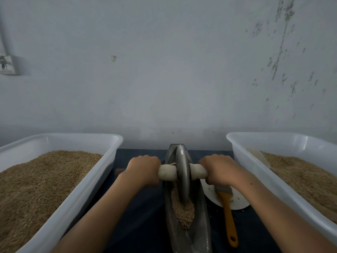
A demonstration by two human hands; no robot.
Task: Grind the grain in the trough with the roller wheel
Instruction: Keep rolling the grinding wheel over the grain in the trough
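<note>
We see the grey metal disc-shaped roller wheel (182, 172) standing upright in the long, boat-shaped grey metal trough (198, 232), its lower rim in the heap of tan grain (183, 211) lying along the trough's groove. The left hand (144, 168) curls tightly round the pale cylindrical axle handle (166, 172) on its side; the right hand (218, 170) grips the other end. An orange-handled paintbrush (228, 214) rests on a white round plate (238, 200). White plastic tubs of grain (54, 179) flank both sides. We find no legible writing anywhere.
</note>
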